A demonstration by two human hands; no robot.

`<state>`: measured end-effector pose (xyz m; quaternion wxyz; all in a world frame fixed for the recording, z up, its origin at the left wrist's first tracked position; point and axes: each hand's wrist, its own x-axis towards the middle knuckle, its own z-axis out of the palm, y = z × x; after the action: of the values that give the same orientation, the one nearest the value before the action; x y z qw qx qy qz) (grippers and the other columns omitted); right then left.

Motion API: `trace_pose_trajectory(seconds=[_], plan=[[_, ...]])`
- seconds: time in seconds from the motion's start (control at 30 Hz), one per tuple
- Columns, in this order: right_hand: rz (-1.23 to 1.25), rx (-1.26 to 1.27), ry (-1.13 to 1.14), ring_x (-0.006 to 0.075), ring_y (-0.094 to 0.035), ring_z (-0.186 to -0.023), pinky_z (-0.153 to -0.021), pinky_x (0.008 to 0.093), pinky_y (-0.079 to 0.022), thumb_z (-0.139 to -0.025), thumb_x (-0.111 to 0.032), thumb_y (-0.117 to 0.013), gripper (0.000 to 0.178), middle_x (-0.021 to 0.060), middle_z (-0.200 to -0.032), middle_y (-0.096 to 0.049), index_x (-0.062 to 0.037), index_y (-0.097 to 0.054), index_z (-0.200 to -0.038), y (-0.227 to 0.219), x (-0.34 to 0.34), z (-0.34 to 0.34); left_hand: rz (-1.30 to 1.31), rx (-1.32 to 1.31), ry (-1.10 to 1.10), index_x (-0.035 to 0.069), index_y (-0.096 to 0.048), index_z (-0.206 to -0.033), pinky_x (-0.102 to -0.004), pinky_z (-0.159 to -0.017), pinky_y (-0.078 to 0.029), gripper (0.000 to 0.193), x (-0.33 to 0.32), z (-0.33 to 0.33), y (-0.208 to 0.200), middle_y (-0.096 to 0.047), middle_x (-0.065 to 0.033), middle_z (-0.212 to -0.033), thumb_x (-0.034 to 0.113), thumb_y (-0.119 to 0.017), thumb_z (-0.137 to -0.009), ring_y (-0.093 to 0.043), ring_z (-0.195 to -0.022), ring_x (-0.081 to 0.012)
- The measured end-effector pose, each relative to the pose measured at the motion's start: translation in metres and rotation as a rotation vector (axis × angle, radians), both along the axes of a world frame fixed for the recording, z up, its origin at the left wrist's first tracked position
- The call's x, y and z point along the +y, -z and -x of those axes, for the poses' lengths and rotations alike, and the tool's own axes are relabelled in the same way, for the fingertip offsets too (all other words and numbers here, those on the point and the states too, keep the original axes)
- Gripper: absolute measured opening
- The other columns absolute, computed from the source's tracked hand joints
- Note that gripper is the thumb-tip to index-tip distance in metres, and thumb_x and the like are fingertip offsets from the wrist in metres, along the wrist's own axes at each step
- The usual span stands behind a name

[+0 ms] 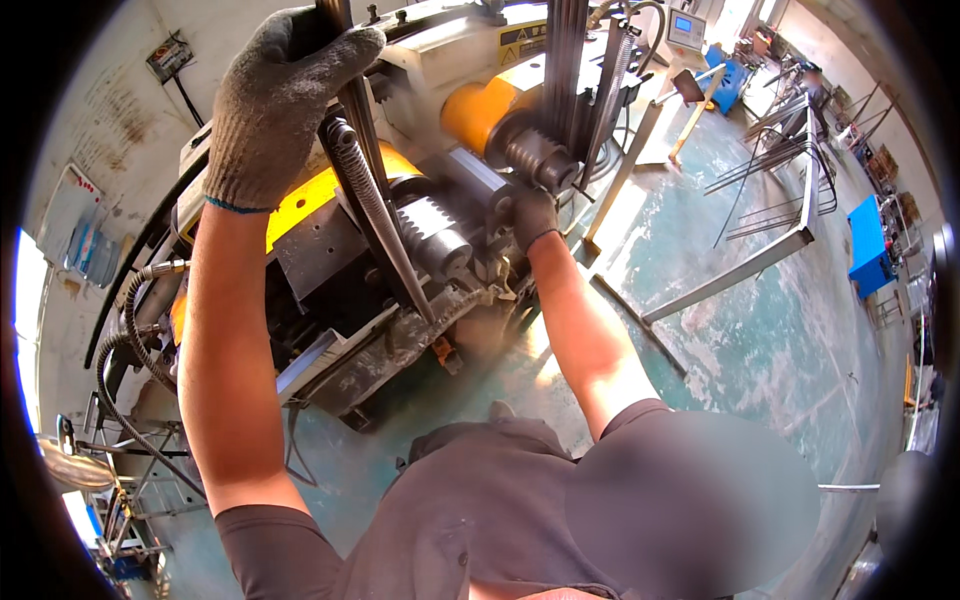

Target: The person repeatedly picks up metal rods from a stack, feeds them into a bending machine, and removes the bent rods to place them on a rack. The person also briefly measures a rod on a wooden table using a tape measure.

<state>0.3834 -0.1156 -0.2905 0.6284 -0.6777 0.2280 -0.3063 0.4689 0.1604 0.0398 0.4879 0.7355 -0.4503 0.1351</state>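
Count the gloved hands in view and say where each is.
2. The left hand, in a grey knit glove, grips a dark rod at upper left. The right hand, in a darker glove, is at the ribbed rollers mid-machine. None hidden, apparently.

Bystanding items around the work station. Teal-painted concrete floor (790, 340), worn pale in patches. A long grey metal frame (745, 270) lies across the floor at right, with thin steel rods (765, 160) stacked beside it near the upper right. A blue cabinet (868, 245) stands against the right edge. A control box with small screen (686, 28) sits at the upper centre, a blue bin (727, 80) just beside it. Black corrugated hoses (125, 345) loop at the left, below a wall-mounted switch box (168, 57) on the stained white wall (110, 130).
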Motion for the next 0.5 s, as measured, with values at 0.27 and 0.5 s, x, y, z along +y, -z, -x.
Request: trace_pose_trajectory(seconds=[0.27, 0.5], plan=[[-0.010, 0.013, 0.032, 0.0188, -0.066, -0.070, -0.063, 0.0337, -0.053, -0.100, -0.020, -0.067, 0.027, 0.0087, -0.082, -0.068, 0.0013, -0.077, -0.114, 0.0033, -0.0031, -0.0008, 0.003, -0.020, -0.013, 0.001, -0.072, -0.127, -0.0313, -0.097, -0.054, 0.046, -0.0018, 0.0071, -0.0013, -0.077, -0.0094, -0.111, 0.037, -0.077, -0.099, -0.072, -0.104, -0.0171], [0.332, 0.129, 0.019, 0.0168, -0.066, -0.074, -0.066, 0.0344, -0.053, -0.100, -0.017, -0.065, 0.029, 0.0090, -0.081, -0.068, 0.0005, -0.076, -0.119, -0.0011, -0.0021, 0.0053, -0.019, 0.002, 0.011, 0.001, -0.072, -0.126, -0.0308, -0.096, -0.054, 0.046, 0.0006, -0.0003, -0.0025, -0.077, -0.0091, -0.110, 0.037, -0.077, -0.099, -0.072, -0.104, -0.0168]])
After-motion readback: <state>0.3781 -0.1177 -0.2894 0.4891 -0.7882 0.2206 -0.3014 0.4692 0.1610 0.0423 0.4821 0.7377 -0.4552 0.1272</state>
